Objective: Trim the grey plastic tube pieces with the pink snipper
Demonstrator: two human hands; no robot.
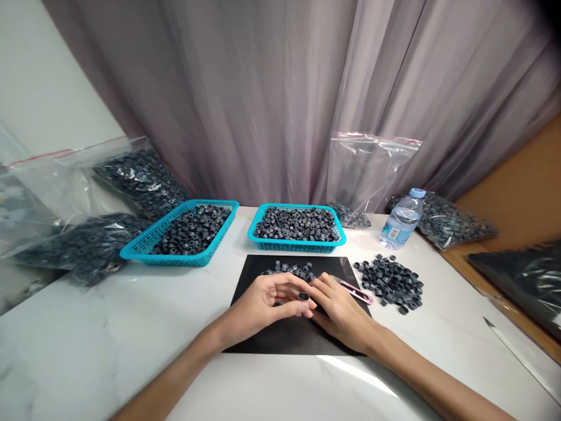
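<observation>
Both my hands rest together on a black mat (284, 336) in the middle of the white table. My left hand (267, 304) pinches a small dark grey ring (304, 296) at its fingertips. My right hand (339, 310) lies against it, fingers curled, with pink snips (357, 290) held under the palm and sticking out to the right. A small heap of grey rings (291, 270) lies on the mat just beyond my fingers.
Two turquoise baskets (144, 250) (298, 244) full of rings stand behind the mat. A loose pile of rings (392, 282) lies right of it, by a water bottle (401, 219). Clear zip bags of rings (83, 242) (447, 225) line both sides, before a grey curtain.
</observation>
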